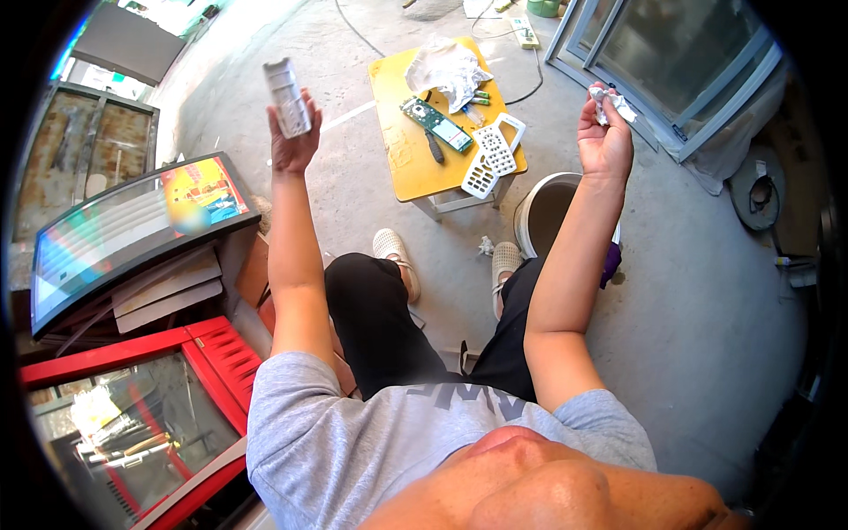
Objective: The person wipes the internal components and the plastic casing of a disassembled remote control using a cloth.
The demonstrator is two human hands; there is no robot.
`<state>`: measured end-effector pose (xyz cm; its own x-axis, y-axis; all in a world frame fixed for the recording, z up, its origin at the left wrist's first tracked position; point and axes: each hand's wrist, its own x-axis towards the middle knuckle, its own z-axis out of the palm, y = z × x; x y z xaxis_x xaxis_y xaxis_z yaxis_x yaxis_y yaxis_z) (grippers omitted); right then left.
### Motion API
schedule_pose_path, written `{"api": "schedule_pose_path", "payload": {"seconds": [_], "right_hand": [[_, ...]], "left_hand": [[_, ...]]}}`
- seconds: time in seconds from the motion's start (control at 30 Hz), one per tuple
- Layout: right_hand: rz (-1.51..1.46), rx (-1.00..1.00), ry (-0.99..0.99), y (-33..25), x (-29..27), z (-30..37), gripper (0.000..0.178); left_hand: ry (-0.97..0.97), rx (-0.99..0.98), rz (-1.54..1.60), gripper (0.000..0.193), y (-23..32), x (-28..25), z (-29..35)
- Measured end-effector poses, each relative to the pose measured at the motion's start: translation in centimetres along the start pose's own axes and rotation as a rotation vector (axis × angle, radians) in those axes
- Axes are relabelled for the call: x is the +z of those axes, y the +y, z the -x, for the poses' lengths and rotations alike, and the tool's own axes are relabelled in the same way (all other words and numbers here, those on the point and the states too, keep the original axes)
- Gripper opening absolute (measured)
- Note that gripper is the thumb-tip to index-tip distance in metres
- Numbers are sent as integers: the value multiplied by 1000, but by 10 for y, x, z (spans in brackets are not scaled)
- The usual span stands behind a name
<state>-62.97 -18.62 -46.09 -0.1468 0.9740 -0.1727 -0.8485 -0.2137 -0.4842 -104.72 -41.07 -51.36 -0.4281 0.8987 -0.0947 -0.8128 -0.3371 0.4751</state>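
Note:
My left hand (293, 141) is raised high and grips a long grey plastic remote shell (287, 95), held upright. Over on the other side my right hand (604, 137) is also lifted, pinching a crumpled white tissue (610, 102). Between them, lower down, a small yellow table (415, 155) carries a green circuit board (437, 124), a dark screwdriver (435, 147), two white keypad pieces (491, 155), small green batteries (478, 97) and a white crumpled cloth (450, 69). Both arms are bare and apart from the table.
A white bucket (548, 212) stands beside my right foot. A curved screen (132, 230) sits on stacked boards over a red-framed glass cabinet (141, 415) at the left. Window frames (671, 62) lean at the back right. A power strip (527, 35) and cables lie on the concrete floor.

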Motion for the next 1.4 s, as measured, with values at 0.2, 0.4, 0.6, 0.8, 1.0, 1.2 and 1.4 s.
{"api": "schedule_pose_path", "payload": {"seconds": [0.2, 0.4, 0.6, 0.8, 1.0, 1.2, 1.4], "right_hand": [[-45, 116, -36, 26, 5, 7, 26], [48, 57, -26, 4, -6, 0, 27], [-7, 193, -95, 42, 15, 22, 25], [233, 38, -160, 22, 15, 23, 20], [279, 144, -287, 60, 34, 50, 16], [337, 164, -352, 63, 47, 66, 19], [268, 208, -439, 51, 55, 71, 28]], "left_hand": [[886, -571, -1408, 72, 88, -128, 112], [19, -117, -518, 78, 105, 36, 112], [880, -567, -1876, 73, 156, -131, 192], [332, -161, -659, 64, 39, -33, 147], [-216, -247, -79, 68, -28, 86, 132], [-364, -441, 336, 59, -98, 133, 96], [-384, -511, 328, 57, -130, 131, 81]]}}
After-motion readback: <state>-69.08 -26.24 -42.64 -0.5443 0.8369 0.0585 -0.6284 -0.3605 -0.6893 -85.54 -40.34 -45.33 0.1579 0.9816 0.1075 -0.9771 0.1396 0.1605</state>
